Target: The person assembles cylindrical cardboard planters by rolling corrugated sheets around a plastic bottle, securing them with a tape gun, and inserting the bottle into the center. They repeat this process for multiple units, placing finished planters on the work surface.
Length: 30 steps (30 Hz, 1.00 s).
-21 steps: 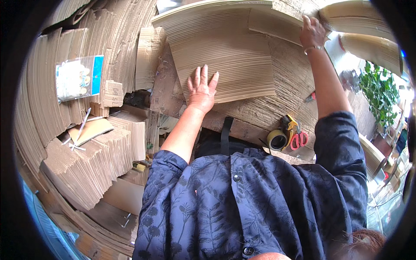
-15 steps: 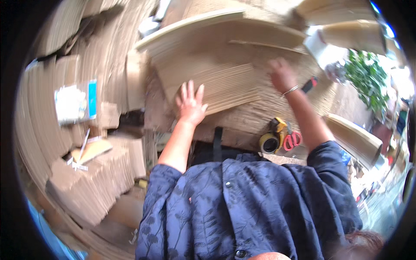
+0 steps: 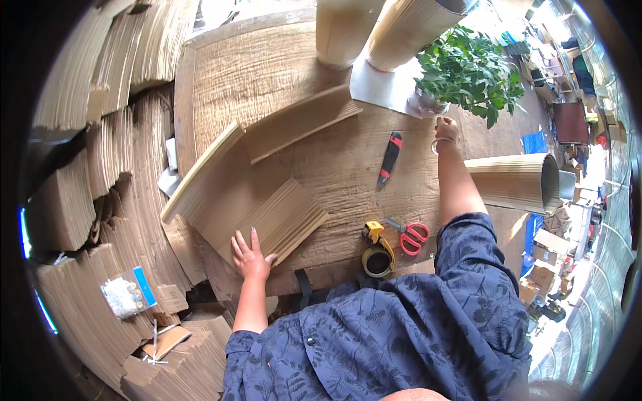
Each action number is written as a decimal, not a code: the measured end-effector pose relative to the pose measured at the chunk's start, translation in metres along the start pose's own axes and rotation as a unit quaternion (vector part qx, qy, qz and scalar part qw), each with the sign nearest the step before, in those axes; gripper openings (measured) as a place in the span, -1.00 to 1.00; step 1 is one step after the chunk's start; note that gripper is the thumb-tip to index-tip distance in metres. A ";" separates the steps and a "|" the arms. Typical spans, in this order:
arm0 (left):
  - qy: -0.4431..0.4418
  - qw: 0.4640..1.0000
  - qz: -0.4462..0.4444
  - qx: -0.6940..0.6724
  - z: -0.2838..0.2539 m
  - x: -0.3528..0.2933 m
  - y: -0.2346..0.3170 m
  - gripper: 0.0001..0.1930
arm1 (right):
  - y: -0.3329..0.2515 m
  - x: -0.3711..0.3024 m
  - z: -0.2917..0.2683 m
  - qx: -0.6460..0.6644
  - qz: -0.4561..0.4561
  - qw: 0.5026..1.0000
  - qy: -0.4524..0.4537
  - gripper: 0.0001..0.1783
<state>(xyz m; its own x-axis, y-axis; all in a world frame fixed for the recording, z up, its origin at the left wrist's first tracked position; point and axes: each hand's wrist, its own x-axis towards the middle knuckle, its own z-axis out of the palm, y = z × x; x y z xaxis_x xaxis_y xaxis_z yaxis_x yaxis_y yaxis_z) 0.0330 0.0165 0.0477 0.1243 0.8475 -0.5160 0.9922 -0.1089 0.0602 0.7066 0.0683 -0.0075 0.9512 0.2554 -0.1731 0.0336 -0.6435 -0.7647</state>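
Note:
My left hand [image 3: 251, 257] lies with spread fingers on the near edge of a folded cardboard sheet [image 3: 227, 194], whose ribbed flap faces up. At the far right, my right hand [image 3: 446, 128], with a bracelet at the wrist, is closed right beside the clear plastic-wrapped base [image 3: 428, 105] of a leafy green plant [image 3: 471, 70]. What its fingers pinch, if anything, is too small to make out. The plant lies on its side by a white sheet [image 3: 381, 87]. Between my arms, a black and red utility knife [image 3: 389, 160] rests on the wooden table [image 3: 348, 180].
Red-handled scissors [image 3: 413, 237] and a yellow tape dispenser [image 3: 376, 252] lie near my body. Two cardboard tubes [image 3: 348, 30] stand at the back; another tube [image 3: 515, 182] lies right of my forearm. Stacked flattened cardboard [image 3: 87, 294] crowds the left, with a plastic packet [image 3: 128, 294] on it.
The view has swung to the right. My right hand has gone from above the table, near the cardboard, to the plant's base and has closed. My left hand stays on the cardboard.

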 end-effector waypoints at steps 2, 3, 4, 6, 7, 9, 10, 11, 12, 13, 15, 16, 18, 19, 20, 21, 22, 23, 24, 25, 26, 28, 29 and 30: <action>0.001 1.000 0.025 -0.007 0.004 0.006 0.005 0.16 | 0.017 0.058 -0.014 0.000 0.017 0.998 0.056 -0.61; -0.002 0.999 0.040 -0.016 0.007 0.011 0.010 0.16 | 0.024 0.089 -0.030 0.014 0.053 0.997 0.048 -0.53; 0.001 0.999 0.032 -0.012 0.006 0.010 0.007 0.16 | 0.012 0.095 -0.019 0.032 0.095 0.995 0.015 -0.45; 0.004 1.000 0.001 0.008 0.001 0.000 -0.002 0.16 | -0.008 0.065 0.014 0.082 0.103 0.986 -0.097 -0.46; 0.000 1.000 -0.005 0.011 0.000 -0.001 -0.002 0.16 | -0.009 0.060 0.012 0.139 0.134 0.971 -0.140 -0.49; -0.005 1.000 -0.018 0.019 -0.002 -0.008 -0.004 0.17 | -0.007 0.061 0.014 0.241 0.202 0.928 -0.199 -0.42; -0.010 0.999 -0.029 0.028 -0.007 -0.011 -0.004 0.17 | 0.002 0.065 0.016 0.287 0.243 0.902 -0.213 -0.32; -0.015 0.998 -0.043 0.039 -0.014 -0.014 -0.004 0.18 | 0.012 0.068 0.023 0.328 0.248 0.862 -0.297 -0.37; -0.032 0.999 -0.011 0.021 -0.007 -0.002 0.005 0.18 | 0.070 0.127 -0.021 0.031 -0.080 0.934 -0.346 -0.41; -0.024 0.998 0.049 -0.024 0.017 0.019 0.016 0.19 | 0.093 0.187 -0.096 -0.286 -0.389 0.858 -0.174 -0.44; -0.005 0.999 0.046 -0.014 0.020 0.019 0.010 0.19 | 0.107 0.203 -0.080 -0.600 -0.657 0.403 0.215 -0.45; 0.000 0.999 0.037 -0.005 0.015 0.014 0.009 0.20 | 0.108 0.202 -0.062 -0.678 -0.623 0.344 0.184 -0.45; -0.004 1.000 0.013 0.013 0.007 0.005 0.004 0.18 | 0.097 0.179 -0.031 -0.767 -0.456 0.434 -0.127 -0.43; -0.006 0.999 -0.018 0.033 -0.002 -0.013 -0.004 0.17 | 0.076 0.139 0.008 -0.758 -0.399 0.445 -0.263 -0.41; -0.006 0.998 -0.045 0.049 -0.010 -0.027 -0.008 0.17 | 0.038 0.092 0.026 -0.742 -0.315 0.450 -0.384 -0.39; -0.009 0.999 0.037 -0.005 0.009 0.009 0.005 0.15 | 0.101 0.155 -0.078 -0.764 -0.367 0.462 -0.261 -0.42; -0.010 1.000 0.020 0.002 0.007 0.006 0.003 0.16 | 0.101 0.146 -0.060 -0.746 -0.321 0.518 -0.269 -0.42; -0.013 1.000 0.010 0.005 0.005 0.005 0.002 0.16 | 0.097 0.135 -0.047 -0.721 -0.295 0.572 -0.256 -0.42; -0.018 1.000 0.008 0.005 0.004 0.006 0.001 0.16 | 0.095 0.128 -0.043 -0.694 -0.270 0.622 -0.243 -0.41; -0.017 1.000 0.007 0.005 0.006 0.005 0.000 0.16 | 0.094 0.124 -0.039 -0.665 -0.250 0.666 -0.226 -0.41; -0.016 1.000 0.006 0.005 0.008 0.003 -0.002 0.16 | 0.093 0.120 -0.034 -0.639 -0.241 0.698 -0.214 -0.41; -0.026 1.000 0.013 0.002 0.011 0.008 -0.003 0.17 | 0.099 0.112 -0.034 -0.591 -0.222 0.752 -0.193 -0.40; -0.036 0.999 0.020 0.002 0.013 0.016 -0.001 0.18 | 0.106 0.109 -0.043 -0.573 -0.210 0.772 -0.179 -0.40; -0.051 0.998 -0.026 -0.018 0.021 -0.012 -0.001 0.19 | 0.085 0.109 -0.014 -0.562 -0.236 0.769 -0.194 -0.40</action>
<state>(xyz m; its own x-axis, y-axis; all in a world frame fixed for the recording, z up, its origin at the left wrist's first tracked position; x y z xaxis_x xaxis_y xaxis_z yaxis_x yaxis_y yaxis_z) 0.0307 -0.0045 0.0358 0.0742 0.7944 -0.6028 0.9970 -0.0469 0.0609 0.8176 0.0311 -0.0830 0.5960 0.7078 -0.3793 0.7980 -0.5745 0.1819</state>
